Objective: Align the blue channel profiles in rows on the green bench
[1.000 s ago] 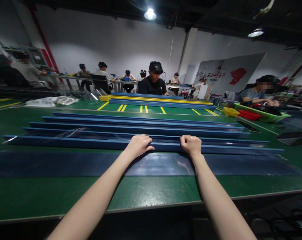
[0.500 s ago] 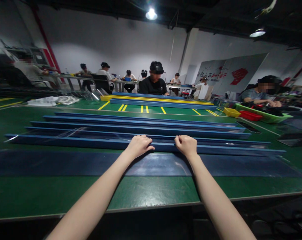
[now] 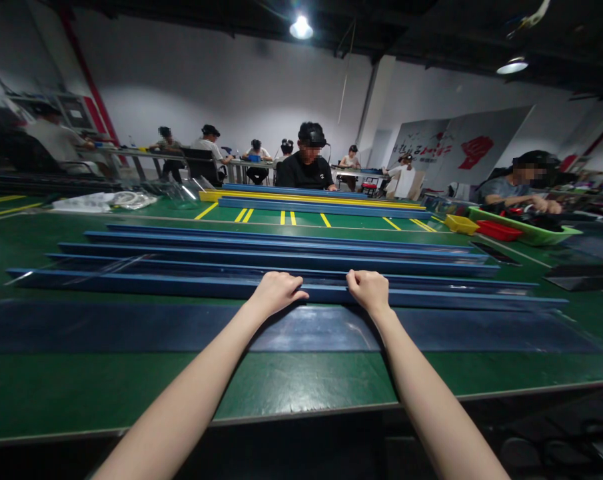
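Observation:
A long blue channel (image 3: 146, 283) with raised edges lies crosswise in front of me, clear film showing inside its left part. My left hand (image 3: 280, 289) is closed over its near wall left of the middle, thumb on the near side and fingertips hidden beyond the edge. A short way to the right, my right hand (image 3: 368, 288) grips the same wall, its fingers curled and partly hidden. Under my forearms, nearer to me, a flat dark blue strip (image 3: 311, 330) with a glossy surface lies on the green table (image 3: 301, 383).
Behind the held channel lies another blue channel (image 3: 281, 255). Farther off are blue and yellow profiles (image 3: 321, 198) before a person in black (image 3: 305, 172). Clear plastic pieces (image 3: 184, 191) lie back left. A yellow tray (image 3: 462, 224), red tray (image 3: 498, 231) and green basket (image 3: 551, 235) stand right.
My right hand has shifted very slightly left along the channel wall. My left hand keeps its hold, and the view has moved a little.

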A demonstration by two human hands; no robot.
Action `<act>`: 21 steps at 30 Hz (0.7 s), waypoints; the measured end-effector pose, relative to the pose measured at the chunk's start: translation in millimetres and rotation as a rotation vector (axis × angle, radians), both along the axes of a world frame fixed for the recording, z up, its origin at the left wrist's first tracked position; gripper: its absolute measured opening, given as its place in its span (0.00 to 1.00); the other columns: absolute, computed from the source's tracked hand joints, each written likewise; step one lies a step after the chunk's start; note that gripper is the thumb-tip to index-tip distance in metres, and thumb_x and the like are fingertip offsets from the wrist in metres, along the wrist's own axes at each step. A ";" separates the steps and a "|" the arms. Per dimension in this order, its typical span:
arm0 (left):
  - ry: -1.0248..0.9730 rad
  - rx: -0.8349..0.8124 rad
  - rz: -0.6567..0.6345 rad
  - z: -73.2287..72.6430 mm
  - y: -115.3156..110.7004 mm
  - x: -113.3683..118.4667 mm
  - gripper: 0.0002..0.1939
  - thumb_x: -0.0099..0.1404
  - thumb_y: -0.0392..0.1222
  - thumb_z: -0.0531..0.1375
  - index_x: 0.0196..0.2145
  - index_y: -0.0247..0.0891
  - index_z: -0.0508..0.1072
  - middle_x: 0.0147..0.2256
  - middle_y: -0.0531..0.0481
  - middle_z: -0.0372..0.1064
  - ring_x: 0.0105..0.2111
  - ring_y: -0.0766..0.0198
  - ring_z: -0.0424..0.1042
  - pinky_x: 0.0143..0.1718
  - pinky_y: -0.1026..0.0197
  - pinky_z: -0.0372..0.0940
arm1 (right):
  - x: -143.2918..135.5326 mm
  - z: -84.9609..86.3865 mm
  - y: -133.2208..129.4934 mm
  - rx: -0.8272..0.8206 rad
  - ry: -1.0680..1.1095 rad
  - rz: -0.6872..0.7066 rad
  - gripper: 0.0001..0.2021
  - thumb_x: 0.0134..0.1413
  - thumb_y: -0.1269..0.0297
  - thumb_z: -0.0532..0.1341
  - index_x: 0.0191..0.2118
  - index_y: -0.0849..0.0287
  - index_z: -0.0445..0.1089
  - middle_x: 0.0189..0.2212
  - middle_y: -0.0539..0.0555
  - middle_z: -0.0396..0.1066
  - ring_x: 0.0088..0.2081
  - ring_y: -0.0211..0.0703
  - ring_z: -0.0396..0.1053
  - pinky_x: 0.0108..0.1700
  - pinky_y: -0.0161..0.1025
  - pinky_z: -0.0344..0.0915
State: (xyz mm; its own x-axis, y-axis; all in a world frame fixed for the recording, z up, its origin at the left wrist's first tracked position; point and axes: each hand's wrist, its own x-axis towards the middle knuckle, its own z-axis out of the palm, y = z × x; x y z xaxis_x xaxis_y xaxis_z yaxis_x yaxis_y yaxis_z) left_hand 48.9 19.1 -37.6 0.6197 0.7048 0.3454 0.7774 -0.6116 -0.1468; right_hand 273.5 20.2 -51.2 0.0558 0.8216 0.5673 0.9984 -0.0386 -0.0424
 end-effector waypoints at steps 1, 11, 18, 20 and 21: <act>0.000 0.001 0.000 -0.5 0.1 0.0 0.17 0.61 0.54 0.52 0.29 0.37 0.69 0.28 0.47 0.71 0.29 0.60 0.70 0.26 0.65 0.55 | -0.2 0.3 -0.2 -0.002 0.002 0.001 0.21 0.52 0.60 0.47 0.21 0.58 0.74 0.22 0.55 0.73 0.24 0.39 0.67 0.25 0.34 0.45; 0.003 -0.018 0.010 0.0 -0.2 0.3 0.17 0.61 0.54 0.51 0.30 0.38 0.69 0.28 0.47 0.71 0.29 0.60 0.70 0.26 0.65 0.55 | -0.5 1.1 -0.1 -0.021 0.010 0.000 0.21 0.52 0.60 0.47 0.22 0.58 0.74 0.22 0.56 0.73 0.25 0.40 0.67 0.25 0.34 0.46; -0.016 -0.008 0.020 -0.6 -0.7 0.3 0.16 0.60 0.54 0.53 0.34 0.38 0.67 0.29 0.47 0.72 0.31 0.59 0.71 0.26 0.65 0.56 | -0.3 0.8 0.9 -0.035 0.000 -0.017 0.21 0.53 0.59 0.46 0.22 0.58 0.74 0.22 0.56 0.73 0.25 0.40 0.67 0.25 0.33 0.46; -0.024 -0.008 0.032 -1.1 -0.6 0.3 0.17 0.59 0.55 0.54 0.35 0.37 0.66 0.29 0.47 0.72 0.30 0.59 0.71 0.26 0.65 0.56 | -0.3 0.7 1.2 -0.033 0.000 -0.023 0.21 0.53 0.59 0.47 0.22 0.58 0.74 0.22 0.56 0.73 0.25 0.40 0.67 0.25 0.33 0.46; -0.026 -0.011 0.038 -1.2 -0.6 0.2 0.17 0.59 0.55 0.54 0.35 0.37 0.66 0.28 0.47 0.72 0.30 0.59 0.71 0.26 0.65 0.56 | -0.4 0.8 1.2 -0.032 0.001 -0.024 0.21 0.52 0.60 0.47 0.22 0.58 0.74 0.22 0.57 0.73 0.25 0.40 0.67 0.25 0.33 0.46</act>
State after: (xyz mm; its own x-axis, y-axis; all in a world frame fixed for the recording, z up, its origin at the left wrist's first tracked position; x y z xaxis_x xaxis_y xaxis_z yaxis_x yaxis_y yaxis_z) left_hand 49.2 18.6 -38.8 0.5834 0.7312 0.3536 0.8034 -0.5833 -0.1195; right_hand 273.1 21.4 -50.4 0.0763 0.8379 0.5405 0.9971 -0.0640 -0.0416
